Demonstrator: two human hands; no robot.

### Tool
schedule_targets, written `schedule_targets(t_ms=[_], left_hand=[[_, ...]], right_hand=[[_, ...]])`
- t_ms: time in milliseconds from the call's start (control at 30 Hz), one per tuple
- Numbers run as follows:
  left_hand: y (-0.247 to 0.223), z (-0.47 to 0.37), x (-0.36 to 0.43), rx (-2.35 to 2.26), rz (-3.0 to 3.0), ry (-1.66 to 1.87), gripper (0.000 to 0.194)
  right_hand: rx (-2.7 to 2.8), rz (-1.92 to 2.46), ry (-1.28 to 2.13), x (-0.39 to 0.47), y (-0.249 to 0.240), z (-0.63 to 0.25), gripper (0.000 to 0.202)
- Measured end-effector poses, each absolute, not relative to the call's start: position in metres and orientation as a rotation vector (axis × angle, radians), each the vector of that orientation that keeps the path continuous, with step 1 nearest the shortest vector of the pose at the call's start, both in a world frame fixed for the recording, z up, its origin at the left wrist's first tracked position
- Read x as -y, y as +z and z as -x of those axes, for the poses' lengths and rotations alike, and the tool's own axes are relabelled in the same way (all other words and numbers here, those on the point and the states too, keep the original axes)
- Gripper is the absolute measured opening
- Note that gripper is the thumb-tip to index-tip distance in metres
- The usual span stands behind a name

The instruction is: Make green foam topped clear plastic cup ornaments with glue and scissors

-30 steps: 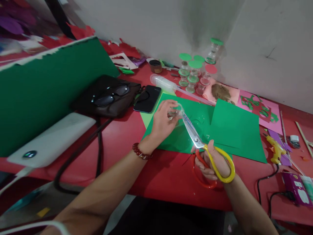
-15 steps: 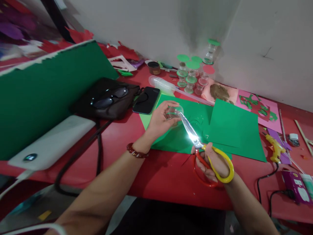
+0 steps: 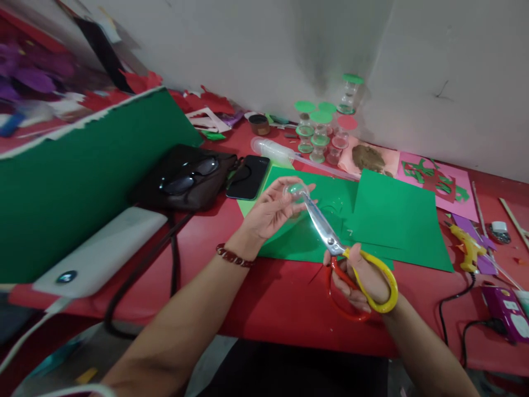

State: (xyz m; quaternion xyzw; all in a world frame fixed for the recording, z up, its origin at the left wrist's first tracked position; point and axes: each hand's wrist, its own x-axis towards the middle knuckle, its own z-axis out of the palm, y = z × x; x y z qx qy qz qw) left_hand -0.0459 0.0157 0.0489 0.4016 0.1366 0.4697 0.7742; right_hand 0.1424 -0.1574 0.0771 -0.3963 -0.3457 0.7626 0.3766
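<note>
My left hand (image 3: 275, 209) holds a small clear plastic cup (image 3: 296, 191) between thumb and fingers, above the green paper (image 3: 289, 242). In my right hand (image 3: 355, 278) is a pair of scissors (image 3: 324, 223) with one yellow and one red handle loop. Its blades look nearly closed, and their tips meet the rim of the cup. Whether the cup's edge lies between the blades, I cannot tell. A second green sheet (image 3: 397, 215) lies on the right, overlapping the first.
Behind stand stacked clear cups with green and red discs (image 3: 320, 132), and a row of nested cups (image 3: 273, 149) lies on its side. A phone (image 3: 248, 176), glasses on a dark pouch (image 3: 165, 198) and a power bank (image 3: 99, 251) sit left. A yellow glue gun (image 3: 467, 248) lies right.
The cup has turned in my left hand, so its round end faces me more, and the fingers have spread. The scissors stay at its rim. My view has shifted slightly.
</note>
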Motion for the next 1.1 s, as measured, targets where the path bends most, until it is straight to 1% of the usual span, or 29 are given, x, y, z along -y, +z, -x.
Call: schedule_targets(t_ms=[100, 267, 400, 567, 833, 967, 1100], left_hand=[[0.0483, 0.0444, -0.0141, -0.321, -0.844, 1.027, 0.032], [0.0442, 0.0419, -0.0135, -0.367, -0.823, 1.037, 0.03], [0.0432, 0.0407, -0.0125, -0.42, -0.82, 1.013, 0.038], [0.0444, 0.0414, -0.0121, -0.436, -0.843, 1.004, 0.051], [0.047, 0.0408, -0.0118, -0.438, -0.777, 0.983, 0.058], [0.0497, 0.0413, -0.0115, -0.451, -0.734, 0.933, 0.056], [0.0514, 0.0418, -0.0115, -0.459, -0.73, 0.918, 0.056]], right_hand=[[0.874, 0.994, 1.973, 0.1575, 0.0769, -0.1404, 0.089], [0.827, 1.02, 1.969, 0.159, 0.0814, -0.1384, 0.083], [0.806, 1.034, 1.965, 0.1605, 0.0837, -0.1383, 0.081], [0.806, 1.054, 1.974, 0.1605, 0.0845, -0.1384, 0.085], [0.795, 1.099, 1.97, 0.1621, 0.0817, -0.139, 0.083], [0.81, 1.106, 1.959, 0.1609, 0.0793, -0.1408, 0.082], [0.808, 1.015, 2.045, 0.1572, 0.0781, -0.1443, 0.084]])
